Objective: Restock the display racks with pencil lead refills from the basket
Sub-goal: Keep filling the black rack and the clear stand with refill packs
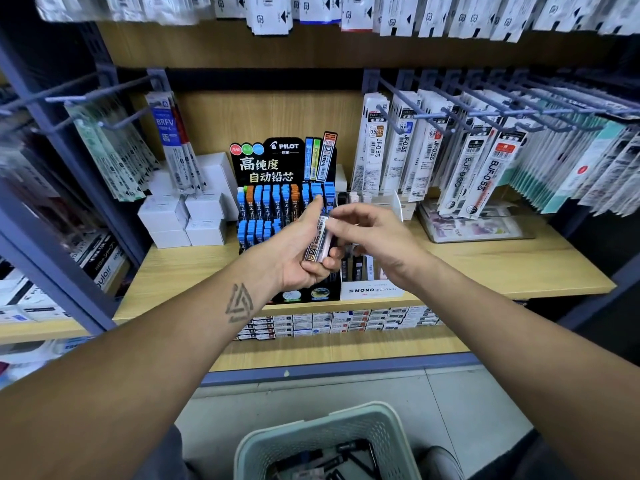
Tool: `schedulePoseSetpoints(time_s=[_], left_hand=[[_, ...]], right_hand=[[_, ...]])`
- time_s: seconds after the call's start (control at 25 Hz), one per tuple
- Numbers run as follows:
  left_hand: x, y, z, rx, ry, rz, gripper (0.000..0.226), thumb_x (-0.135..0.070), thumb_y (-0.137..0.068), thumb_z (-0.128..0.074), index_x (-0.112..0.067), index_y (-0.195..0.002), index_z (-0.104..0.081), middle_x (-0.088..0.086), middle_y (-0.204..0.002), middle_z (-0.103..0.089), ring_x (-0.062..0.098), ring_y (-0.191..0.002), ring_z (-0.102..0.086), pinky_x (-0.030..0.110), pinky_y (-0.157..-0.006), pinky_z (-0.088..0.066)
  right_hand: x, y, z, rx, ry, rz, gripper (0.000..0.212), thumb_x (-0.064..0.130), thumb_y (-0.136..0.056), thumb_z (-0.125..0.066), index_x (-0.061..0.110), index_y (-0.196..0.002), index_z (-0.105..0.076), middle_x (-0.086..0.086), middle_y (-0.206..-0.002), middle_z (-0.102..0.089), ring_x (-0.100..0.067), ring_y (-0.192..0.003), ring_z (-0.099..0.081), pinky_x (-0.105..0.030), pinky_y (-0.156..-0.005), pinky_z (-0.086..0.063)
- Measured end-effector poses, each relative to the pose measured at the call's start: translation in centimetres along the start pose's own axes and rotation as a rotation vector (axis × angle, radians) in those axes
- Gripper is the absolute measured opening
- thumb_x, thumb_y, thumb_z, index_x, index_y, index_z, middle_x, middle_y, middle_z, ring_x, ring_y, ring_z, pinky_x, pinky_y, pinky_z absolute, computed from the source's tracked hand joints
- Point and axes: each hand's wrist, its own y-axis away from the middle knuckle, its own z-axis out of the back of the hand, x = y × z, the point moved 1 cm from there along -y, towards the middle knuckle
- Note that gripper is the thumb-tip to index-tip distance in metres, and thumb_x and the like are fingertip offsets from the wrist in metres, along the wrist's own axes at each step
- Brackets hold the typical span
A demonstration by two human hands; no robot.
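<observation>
You are looking down at a wooden shelf (194, 268) in a stationery aisle; both your forearms reach in from the bottom of the view and meet at the centre; your hands are together, in front of the racks. Your left hand (304, 251) is curled round a small bundle of pencil lead refills (319, 241), holding it in the palm; your right hand (367, 237) comes in from the right and its fingertips pinch the top of the same bundle, as if to draw one case out.

The bundle's long axis runs nearly upright, leaning a little to the right; the end marked HB points down toward your left palm, and the far end points up toward the black Pilot display rack (284, 188) just behind it.

That rack looks largely stocked; its upper row of blue-capped and orange-capped cases is full, while the lower row shows cases only on its left side, the rest hidden by your hand. Beside it on the right stands a white Mono rack (372, 289), mostly hidden by your right hand. The pale green basket (313, 431) sits on the floor below you, with dark packets in it; so I judge the restocking is under way, with more left to place.
</observation>
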Motion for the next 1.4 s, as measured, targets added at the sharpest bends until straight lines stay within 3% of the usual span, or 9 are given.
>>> schedulePoseSetpoints(time_s=[0.08,0.2,0.4,0.6,0.68,0.8,0.92,1.2,1.4], left_hand=[[0.3,-0.2,0.0,0.005,-0.009,-0.002,0.066,-0.076,-0.091,-0.038,-0.013,-0.074,-0.05,0.006,-0.06,-0.046,0.014,-0.047,-0.041,0.014,-0.027,-0.021],[0.4,-0.1,-0.1,0.031,-0.029,-0.008,0.062,-0.076,-0.088,-0.046,-0.015,-0.073,-0.051,0.005,-0.063,-0.049,0.013,-0.051,-0.043,0.013,-0.028,-0.021],[0.2,-0.1,0.0,0.048,0.009,-0.086,0.034,-0.045,-0.093,-0.063,-0.012,-0.098,-0.058,0.008,-0.071,-0.056,0.013,-0.059,-0.051,0.011,-0.031,-0.028],[0.1,-0.5,-0.3,-0.013,0.018,-0.135,0.038,-0.042,-0.096,-0.06,-0.007,-0.11,-0.057,0.011,-0.07,-0.059,0.016,-0.055,-0.053,0.014,-0.03,-0.029],[0.2,-0.9,-0.6,-0.059,0.01,-0.145,0.042,-0.044,-0.095,-0.061,-0.006,-0.113,-0.059,0.011,-0.071,-0.062,0.017,-0.054,-0.054,0.016,-0.03,-0.03],[0.2,-1.2,-1.1,-0.066,0.049,-0.146,0.04,-0.044,-0.094,-0.063,-0.008,-0.11,-0.061,0.01,-0.07,-0.062,0.016,-0.053,-0.053,0.016,-0.031,-0.033],[-0.2,-1.5,-1.6,-0.052,0.09,-0.16,0.034,-0.041,-0.094,-0.064,-0.009,-0.106,-0.063,0.007,-0.066,-0.059,0.013,-0.051,-0.05,0.015,-0.031,-0.031],[-0.3,-2.2,-2.0,0.012,0.075,-0.134,0.033,-0.045,-0.089,-0.067,-0.013,-0.094,-0.063,0.005,-0.067,-0.056,0.009,-0.053,-0.043,0.012,-0.03,-0.027],[-0.1,-2.8,-1.9,-0.018,0.072,-0.102,0.037,-0.048,-0.084,-0.07,-0.013,-0.089,-0.059,0.001,-0.061,-0.051,0.006,-0.047,-0.038,0.011,-0.029,-0.023]], right_hand=[[-0.4,-0.2,-0.1,-0.01,0.038,0.005,0.023,0.013,-0.082,-0.081,0.014,-0.103,-0.073,-0.007,-0.089,-0.066,-0.009,-0.07,-0.061,-0.024,-0.065,-0.048],[-0.6,-0.5,0.2,-0.023,-0.006,-0.025,0.024,0.005,-0.08,-0.08,0.007,-0.104,-0.074,-0.014,-0.091,-0.067,-0.017,-0.07,-0.061,-0.037,-0.074,-0.051],[0.1,-0.5,1.4,-0.02,-0.133,-0.073,0.026,-0.006,-0.082,-0.074,-0.003,-0.108,-0.07,-0.018,-0.092,-0.07,-0.021,-0.073,-0.066,-0.031,-0.072,-0.059],[0.8,-0.2,1.5,0.08,0.0,-0.093,0.033,-0.003,-0.081,-0.077,0.01,-0.111,-0.073,-0.009,-0.093,-0.074,-0.015,-0.069,-0.067,-0.035,-0.076,-0.059],[0.9,-0.1,1.3,0.112,0.025,-0.068,0.038,-0.006,-0.079,-0.078,0.006,-0.113,-0.071,-0.011,-0.096,-0.072,-0.014,-0.068,-0.067,-0.032,-0.073,-0.06],[0.8,-0.5,1.7,0.03,-0.028,-0.07,0.036,-0.013,-0.075,-0.078,-0.001,-0.107,-0.068,-0.012,-0.096,-0.068,-0.019,-0.073,-0.069,-0.035,-0.068,-0.062],[0.8,-0.8,2.6,-0.006,-0.049,-0.046,0.034,-0.012,-0.074,-0.078,-0.003,-0.104,-0.067,-0.014,-0.094,-0.07,-0.029,-0.085,-0.068,-0.045,-0.08,-0.061],[1.3,-1.5,5.0,-0.017,-0.103,0.094,0.018,-0.008,-0.081,-0.074,0.003,-0.094,-0.068,-0.006,-0.08,-0.071,-0.013,-0.075,-0.066,-0.022,-0.07,-0.055],[0.5,-1.8,5.2,-0.118,-0.409,0.042,0.015,-0.003,-0.089,-0.067,0.002,-0.102,-0.061,-0.016,-0.093,-0.068,-0.032,-0.094,-0.07,-0.04,-0.088,-0.06]])
